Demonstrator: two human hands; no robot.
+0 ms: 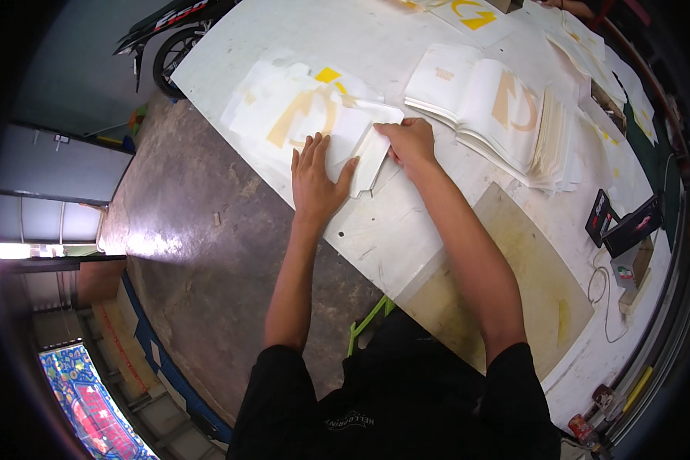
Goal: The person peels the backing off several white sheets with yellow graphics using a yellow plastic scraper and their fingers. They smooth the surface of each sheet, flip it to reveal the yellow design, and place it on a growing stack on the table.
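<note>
Left hand [317,180] lies flat, fingers spread, pressing on a white sheet [345,134] at the near edge of the white surface [406,230]. Right hand [410,142] is closed on the folded edge of the same sheet, pinching it just beside the left thumb. The sheet tops a loose spread of papers [284,107] bearing tan and yellow printed shapes. Just to the right stands a thick stack of like sheets [506,115], fanned at its edge. A yellowish board [506,284] lies nearer the body; a dark phone [599,217] rests well to the right.
</note>
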